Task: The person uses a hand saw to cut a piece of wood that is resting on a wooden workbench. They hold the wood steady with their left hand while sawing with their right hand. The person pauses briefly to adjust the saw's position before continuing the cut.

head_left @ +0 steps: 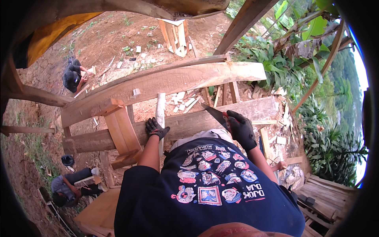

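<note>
My left hand, in a dark glove, lies over a pale wooden stick with its fingers spread. The thumb reaches across to the stick's right side. That stick lies across a lower brown beam right in front of me. In my right hand, also gloved, is a hand saw, gripped by its reddish handle. The dark blade points up and left over the beam, apart from the stick.
Beyond runs a thick upper beam with a small wood block on it. Joined boards span both beams at left. Two people work on the ground at left, one by a dark bucket. Offcuts and plants surround the bench.
</note>
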`<state>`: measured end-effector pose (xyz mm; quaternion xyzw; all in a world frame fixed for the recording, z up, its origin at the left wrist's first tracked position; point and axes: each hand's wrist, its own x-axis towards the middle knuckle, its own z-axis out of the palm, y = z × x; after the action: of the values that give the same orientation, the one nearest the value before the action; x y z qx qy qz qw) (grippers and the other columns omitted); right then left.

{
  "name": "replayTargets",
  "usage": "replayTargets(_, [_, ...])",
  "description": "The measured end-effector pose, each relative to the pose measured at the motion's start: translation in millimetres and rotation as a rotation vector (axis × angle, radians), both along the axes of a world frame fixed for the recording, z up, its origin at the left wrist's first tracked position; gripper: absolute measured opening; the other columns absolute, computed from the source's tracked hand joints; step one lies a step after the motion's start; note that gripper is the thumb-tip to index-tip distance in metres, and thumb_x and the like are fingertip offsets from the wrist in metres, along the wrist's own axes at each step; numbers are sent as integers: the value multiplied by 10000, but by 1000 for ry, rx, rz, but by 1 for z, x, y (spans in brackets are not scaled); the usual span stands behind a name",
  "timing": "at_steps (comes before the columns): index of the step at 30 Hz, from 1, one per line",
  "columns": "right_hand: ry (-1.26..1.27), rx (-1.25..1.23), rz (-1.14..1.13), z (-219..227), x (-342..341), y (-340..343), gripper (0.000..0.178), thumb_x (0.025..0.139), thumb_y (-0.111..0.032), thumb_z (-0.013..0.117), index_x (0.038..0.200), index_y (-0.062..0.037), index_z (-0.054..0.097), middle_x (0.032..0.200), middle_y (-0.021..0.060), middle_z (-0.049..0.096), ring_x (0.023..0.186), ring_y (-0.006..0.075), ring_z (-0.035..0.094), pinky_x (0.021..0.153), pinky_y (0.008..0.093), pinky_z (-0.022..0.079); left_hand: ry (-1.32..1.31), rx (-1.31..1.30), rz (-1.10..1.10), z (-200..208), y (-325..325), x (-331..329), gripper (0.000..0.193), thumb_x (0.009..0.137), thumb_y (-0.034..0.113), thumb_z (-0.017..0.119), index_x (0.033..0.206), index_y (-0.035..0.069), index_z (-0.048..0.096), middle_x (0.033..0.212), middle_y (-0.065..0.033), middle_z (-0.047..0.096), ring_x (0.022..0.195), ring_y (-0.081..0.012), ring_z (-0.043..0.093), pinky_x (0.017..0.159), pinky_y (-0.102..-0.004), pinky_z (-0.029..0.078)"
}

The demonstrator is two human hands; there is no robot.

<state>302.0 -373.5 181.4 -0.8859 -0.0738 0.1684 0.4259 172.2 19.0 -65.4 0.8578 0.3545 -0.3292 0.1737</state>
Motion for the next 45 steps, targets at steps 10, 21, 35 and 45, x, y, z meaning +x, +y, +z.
replayTargets(10, [-37,-34,42,15,-5,8,451,1020,-319,709,1350,-15,753,1267,222,792,1148,358,781,1006,430,589,-89,35,-9,-5,-3,-6,1338,854,763,734,1777,60,68,1849,-221,60,1708,-438,23,1372,-585,60])
replayTargets(21, [-87,-11,174,19,-49,-30,578,1010,-191,744,1541,-19,594,1470,200,711,1298,376,721,1074,440,565,-67,38,-10,-7,-1,-6,1378,823,770,772,1779,71,68,1851,-218,56,1709,-440,15,1369,-596,72])
replayTargets(35, [39,807,-737,-45,130,-141,326,1137,-269,602,1354,-82,759,791,-76,583,614,64,509,536,263,429,-269,139,74,-11,-25,-27,1269,876,682,775,1744,-4,153,1812,-268,186,1687,-450,149,1383,-528,147])
replayTargets(45, [409,1503,-905,-208,199,-237,355,1141,-392,619,889,-154,545,725,-34,391,679,127,428,659,302,392,-232,179,249,24,-86,-115,1203,869,621,802,1718,-14,233,1771,-275,300,1663,-433,252,1371,-490,225])
